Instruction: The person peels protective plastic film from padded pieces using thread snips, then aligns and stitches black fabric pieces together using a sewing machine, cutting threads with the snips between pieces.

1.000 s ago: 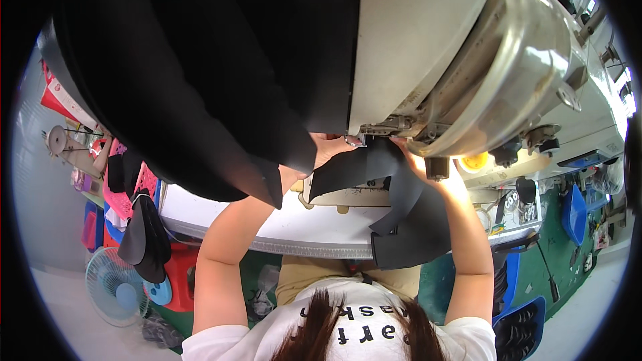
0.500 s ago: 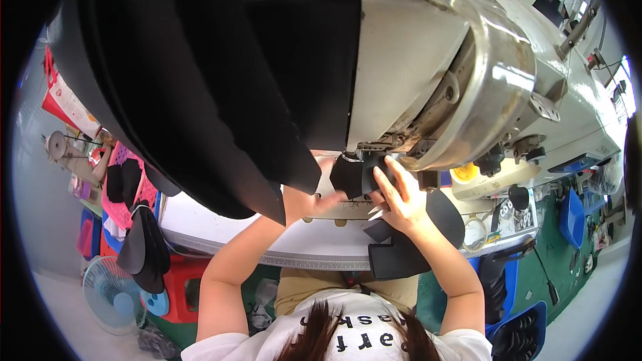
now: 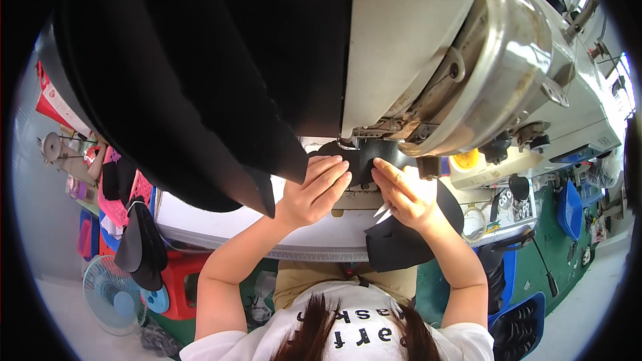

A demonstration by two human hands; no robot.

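Under the needle area of a cream sewing machine (image 3: 411,47) lies a smooth black, leather-like piece (image 3: 362,160). My left hand (image 3: 312,192) has its fingers together on the piece's left edge, its thumb hidden. On the right side, the index fingertip of my right hand (image 3: 408,195) presses the same piece. Two pale pointed blades, seemingly thread snips (image 3: 383,212), stick out from under my right palm; their handles are hidden. More black sheet material (image 3: 401,244) hangs over the table's front edge beneath my right forearm.
Large black curved panels (image 3: 194,93) hang close over the left side. A white table (image 3: 200,224) runs along the front. At left are a pink basket (image 3: 138,195), a red stool (image 3: 179,284) and a fan (image 3: 114,294). Blue bins (image 3: 570,210) stand on the green floor at right.
My left hand has come out from behind the hanging panel, and its fingers now lie on the black piece. My right hand has shifted slightly. The black sheet at the table edge has moved.
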